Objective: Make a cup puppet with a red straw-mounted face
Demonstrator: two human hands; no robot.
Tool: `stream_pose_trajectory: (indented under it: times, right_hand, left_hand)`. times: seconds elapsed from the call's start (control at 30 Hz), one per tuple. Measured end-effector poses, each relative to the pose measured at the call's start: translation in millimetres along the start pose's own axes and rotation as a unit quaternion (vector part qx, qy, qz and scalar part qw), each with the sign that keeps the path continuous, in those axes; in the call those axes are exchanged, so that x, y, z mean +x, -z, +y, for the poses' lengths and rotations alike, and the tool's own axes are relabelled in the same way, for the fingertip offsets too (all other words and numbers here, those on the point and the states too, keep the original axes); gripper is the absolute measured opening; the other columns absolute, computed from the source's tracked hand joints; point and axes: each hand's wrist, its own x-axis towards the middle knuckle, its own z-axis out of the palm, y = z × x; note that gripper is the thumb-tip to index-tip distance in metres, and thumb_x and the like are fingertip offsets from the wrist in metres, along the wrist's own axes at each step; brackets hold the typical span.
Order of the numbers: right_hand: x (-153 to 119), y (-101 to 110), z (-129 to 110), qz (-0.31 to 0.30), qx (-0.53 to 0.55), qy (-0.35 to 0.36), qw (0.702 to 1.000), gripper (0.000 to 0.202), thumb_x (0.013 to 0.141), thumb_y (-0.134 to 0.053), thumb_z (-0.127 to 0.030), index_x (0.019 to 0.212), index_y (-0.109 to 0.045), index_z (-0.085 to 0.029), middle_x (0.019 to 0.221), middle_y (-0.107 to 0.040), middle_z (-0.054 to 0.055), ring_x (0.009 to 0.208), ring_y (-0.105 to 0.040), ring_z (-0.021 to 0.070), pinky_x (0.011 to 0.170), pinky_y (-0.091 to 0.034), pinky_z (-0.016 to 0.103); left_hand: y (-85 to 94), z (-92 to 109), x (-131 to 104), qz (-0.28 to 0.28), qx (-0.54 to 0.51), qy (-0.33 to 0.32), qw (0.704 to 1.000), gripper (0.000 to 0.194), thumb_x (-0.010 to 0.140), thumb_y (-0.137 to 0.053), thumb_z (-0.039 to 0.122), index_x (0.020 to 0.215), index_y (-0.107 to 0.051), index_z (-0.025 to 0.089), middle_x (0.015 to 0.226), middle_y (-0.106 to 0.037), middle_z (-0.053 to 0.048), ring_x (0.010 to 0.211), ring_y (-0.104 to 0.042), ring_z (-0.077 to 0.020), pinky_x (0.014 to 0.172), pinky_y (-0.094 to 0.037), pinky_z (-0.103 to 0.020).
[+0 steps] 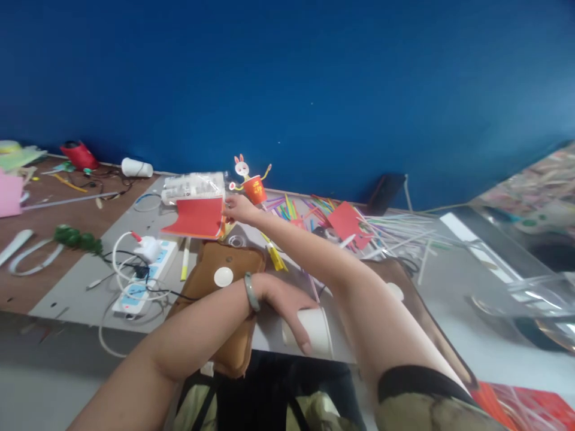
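Observation:
My left hand (290, 308), with a bracelet at the wrist, is wrapped round a white paper cup (318, 332) that lies tilted at the table's near edge. Stretched across above it, my right hand (238, 209) pinches the right edge of red paper (200, 216), whose sheet curls up. Just behind that hand stands a red paper cup figure (255, 188) with a rabbit head and thin yellow arms. Under my left forearm lies a brown padded bag (231, 263) with a white disc (223, 276) on it. A yellow tassel-like piece (276, 257) rests beside it.
A power strip (146, 281) with tangled cables lies at the left. Plastic-wrapped white cups (193, 185) sit behind the red paper. Coloured sticks (291, 206) and a red sheet (348, 222) spread to the right. A blue wall (287, 90) closes off the back.

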Motion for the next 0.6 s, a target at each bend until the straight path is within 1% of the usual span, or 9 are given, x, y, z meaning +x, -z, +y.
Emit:
stream_pose_trajectory:
  times: [0.07, 0.13, 0.17, 0.23, 0.33, 0.4, 0.47, 0.53, 0.6]
  right_hand:
    - [-12, 9, 6, 0.027, -0.059, 0.013, 0.998, 0.02, 0.079, -0.069, -0.013, 0.098, -0.066, -0.016, 0.092, -0.073, 0.005, 0.071, -0.068, 0.0152, 0.069, -0.054, 0.026]
    - [-26, 29, 14, 0.051, -0.123, 0.023, 0.991, 0.027, 0.08, -0.069, -0.016, 0.106, -0.067, -0.02, 0.108, -0.072, 0.004, 0.088, -0.069, 0.0164, 0.082, -0.052, 0.025]
    - [-34, 43, 20, 0.061, -0.158, 0.021, 0.985, 0.027, 0.081, -0.068, -0.018, 0.107, -0.067, -0.022, 0.111, -0.072, 0.003, 0.094, -0.068, 0.0174, 0.086, -0.051, 0.026]
    - [-52, 75, 34, 0.082, -0.229, -0.004, 0.97, 0.021, 0.082, -0.067, -0.021, 0.103, -0.069, -0.023, 0.107, -0.073, 0.005, 0.102, -0.067, 0.0221, 0.09, -0.049, 0.03]
    - [-80, 123, 62, 0.131, -0.33, -0.085, 0.931, 0.027, 0.077, -0.072, -0.02, 0.104, -0.07, -0.017, 0.115, -0.07, 0.018, 0.115, -0.061, 0.0338, 0.096, -0.046, 0.042]
    - [-97, 150, 82, 0.15, -0.374, -0.141, 0.904, 0.031, 0.073, -0.078, -0.023, 0.101, -0.071, -0.012, 0.116, -0.069, 0.025, 0.117, -0.059, 0.0387, 0.096, -0.046, 0.047]
    - [-111, 170, 101, 0.153, -0.395, -0.186, 0.887, 0.034, 0.067, -0.084, -0.028, 0.094, -0.073, -0.01, 0.105, -0.071, 0.026, 0.11, -0.063, 0.0407, 0.093, -0.047, 0.05]
    - [-121, 183, 117, 0.153, -0.398, -0.209, 0.88, 0.038, 0.063, -0.088, -0.033, 0.089, -0.074, -0.01, 0.098, -0.072, 0.026, 0.103, -0.066, 0.0412, 0.089, -0.049, 0.05]
    - [-128, 194, 128, 0.159, -0.388, -0.199, 0.886, 0.035, 0.064, -0.087, -0.033, 0.088, -0.075, -0.011, 0.095, -0.072, 0.024, 0.099, -0.067, 0.0396, 0.087, -0.05, 0.049]
  left_hand:
    - [-0.4, 3, -2, 0.009, 0.005, 0.009, 1.0, 0.055, 0.058, -0.089, 0.041, 0.103, -0.065, 0.019, 0.1, -0.072, -0.001, 0.098, -0.068, -0.0262, 0.084, -0.054, -0.035]
    - [-1.3, 8, -5, 0.012, 0.007, 0.02, 1.0, 0.058, 0.057, -0.089, 0.041, 0.105, -0.066, 0.019, 0.102, -0.072, -0.001, 0.098, -0.067, -0.0262, 0.084, -0.054, -0.034]
    - [-1.8, 10, -6, 0.011, 0.003, 0.022, 1.0, 0.058, 0.057, -0.089, 0.04, 0.106, -0.066, 0.019, 0.101, -0.072, -0.001, 0.098, -0.067, -0.026, 0.084, -0.054, -0.034]
    - [-3.0, 12, -7, 0.017, 0.009, 0.026, 0.999, 0.058, 0.058, -0.089, 0.04, 0.107, -0.066, 0.02, 0.102, -0.073, -0.001, 0.099, -0.067, -0.0257, 0.086, -0.053, -0.034]
    - [-4.7, 9, -6, 0.029, 0.011, 0.035, 0.999, 0.059, 0.058, -0.089, 0.04, 0.108, -0.067, 0.02, 0.104, -0.073, -0.002, 0.099, -0.067, -0.0253, 0.086, -0.053, -0.033]
    - [-6.1, 4, -4, 0.023, -0.016, 0.039, 0.999, 0.061, 0.057, -0.09, 0.04, 0.11, -0.066, 0.02, 0.104, -0.073, -0.003, 0.096, -0.067, -0.0246, 0.083, -0.054, -0.032]
    - [-7.6, 0, -3, 0.017, -0.052, 0.038, 0.998, 0.064, 0.056, -0.09, 0.039, 0.111, -0.065, 0.019, 0.103, -0.072, -0.004, 0.094, -0.067, -0.0234, 0.08, -0.055, -0.031]
    - [-8.8, 0, -3, 0.014, -0.075, 0.042, 0.996, 0.064, 0.055, -0.091, 0.037, 0.111, -0.064, 0.019, 0.1, -0.072, -0.003, 0.09, -0.067, -0.0223, 0.077, -0.055, -0.03]
    - [-9.4, 1, -4, 0.013, -0.079, 0.051, 0.995, 0.063, 0.055, -0.091, 0.036, 0.11, -0.065, 0.018, 0.098, -0.072, -0.003, 0.088, -0.067, -0.0217, 0.073, -0.055, -0.028]
